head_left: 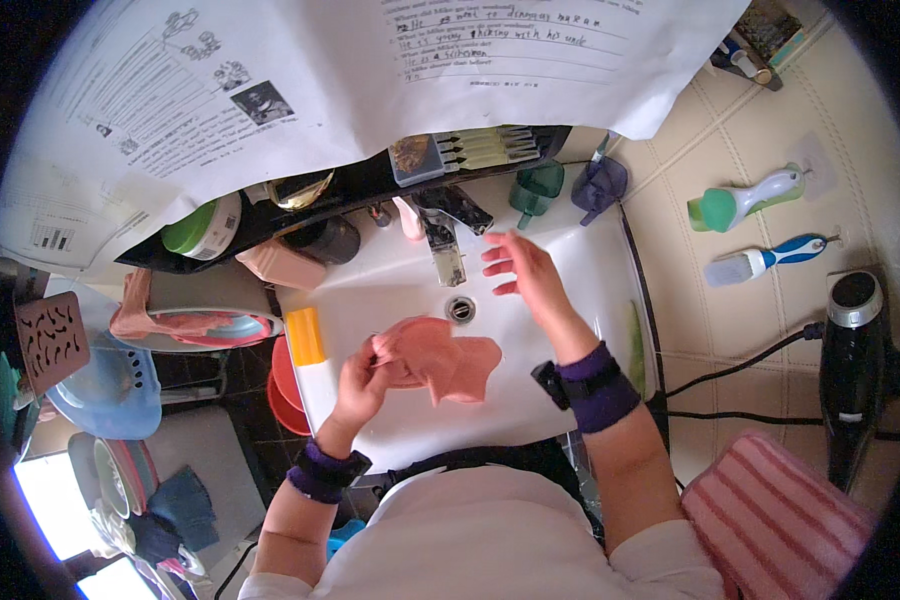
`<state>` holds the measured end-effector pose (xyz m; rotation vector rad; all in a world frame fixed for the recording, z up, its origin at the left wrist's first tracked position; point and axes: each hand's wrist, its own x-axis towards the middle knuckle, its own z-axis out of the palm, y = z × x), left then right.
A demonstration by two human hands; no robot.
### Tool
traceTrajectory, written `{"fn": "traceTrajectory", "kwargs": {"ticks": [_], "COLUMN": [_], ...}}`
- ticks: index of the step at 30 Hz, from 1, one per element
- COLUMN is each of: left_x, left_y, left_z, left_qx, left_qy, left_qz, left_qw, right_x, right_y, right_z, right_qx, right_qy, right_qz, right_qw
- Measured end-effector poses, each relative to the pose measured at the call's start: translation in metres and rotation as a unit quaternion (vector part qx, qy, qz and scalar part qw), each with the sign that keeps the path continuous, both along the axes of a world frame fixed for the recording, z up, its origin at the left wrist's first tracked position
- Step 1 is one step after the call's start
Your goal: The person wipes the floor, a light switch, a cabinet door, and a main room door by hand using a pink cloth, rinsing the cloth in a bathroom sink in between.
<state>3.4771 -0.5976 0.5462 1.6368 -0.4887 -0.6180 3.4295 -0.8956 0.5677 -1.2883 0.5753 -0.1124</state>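
Over the white washbasin (570, 315), my left hand (361, 386) grips one end of a pink cloth (442, 356). The rest of the cloth spreads to the right, below the metal drain (461, 309); whether it rests on the basin cannot be told. My right hand (523, 274) is raised beside the faucet (448, 247), fingers apart and holding nothing. The faucet's lever is close to its fingertips. At the basin's left rim lies a yellow bar (304, 336), perhaps soap or a sponge.
Green (538, 187) and purple cups (598, 187) stand at the back right. Printed sheets (345, 82) hang over a black shelf (360, 184). Brushes (769, 255) and a black hair dryer (855, 360) with a cord hang right, above a striped pink towel (776, 510). Red buckets (289, 386) stand left.
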Motion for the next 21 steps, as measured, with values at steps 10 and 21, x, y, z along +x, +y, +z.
{"fn": "traceTrajectory", "kwargs": {"ticks": [10,21], "left_x": [-0.002,-0.024], "left_y": [0.031,0.023], "left_z": [0.034,0.012], "left_qx": [-0.031,-0.025], "left_qy": [0.079,0.072], "left_qz": [-0.112,-0.185], "left_qw": [0.990,0.980], "right_x": [0.054,0.012], "right_y": [-0.003,0.039], "right_z": [0.005,-0.081], "right_qx": [-0.102,0.072], "right_qy": [0.001,0.113], "right_qz": [0.019,-0.027], "right_qw": [0.995,0.991]}}
